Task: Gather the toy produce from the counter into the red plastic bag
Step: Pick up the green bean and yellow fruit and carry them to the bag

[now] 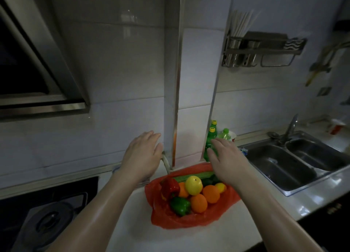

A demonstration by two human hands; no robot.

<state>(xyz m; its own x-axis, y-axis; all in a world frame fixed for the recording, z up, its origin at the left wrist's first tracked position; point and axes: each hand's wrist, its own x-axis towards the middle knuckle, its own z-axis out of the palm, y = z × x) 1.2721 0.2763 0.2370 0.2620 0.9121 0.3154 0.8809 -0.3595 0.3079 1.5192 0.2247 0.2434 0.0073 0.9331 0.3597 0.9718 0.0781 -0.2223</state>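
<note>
White tabletop carries the red plastic bag, mouth agape; left hand and right hand hover over its far rim, fingers spread, gripping nothing; inside the bag lie toy oranges, yellow fruit, red pepper, green pepper.

Between the left hand and right hand, a red bag holds a red pepper, green pepper, yellow fruit, orange fruits and a green cucumber. Beyond the right hand, green bottles with yellow caps.
</note>
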